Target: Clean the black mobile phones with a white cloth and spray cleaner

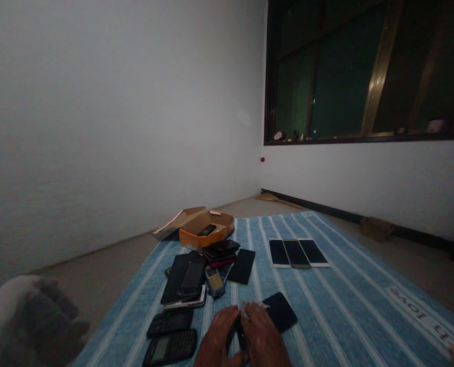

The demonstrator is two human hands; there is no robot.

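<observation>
Two hands in the grip: left hand (219,337) curled on a dark item (241,334); right hand (264,336) closed, as I read it, on a whitish wad (245,308) against it. Contact partly hidden.
Dark item: between the palms, phone-like in my judgement; fingers cover most of it. Cannot tell if it touches the striped cloth (337,326).
Handling: I would brace it by its edges with the left, press the wad flat and lightly with the right, and spare the screen any bare fingertips.
Clearance: dark slab phone (282,312) lies just right of the grip; I would keep strokes short there.
Left of grip: two keypad phones (170,347), near.
Beyond, left: pile of phones (190,278); past it, open orange box (190,238) with a small phone (207,230) inside.
Beyond, right: row of three phones (296,254), side by side.
Writing: lettering (407,302) on the cloth, well right of the grip; I read "love", the rest uncertain.
Brands: none legible on any phone.
</observation>
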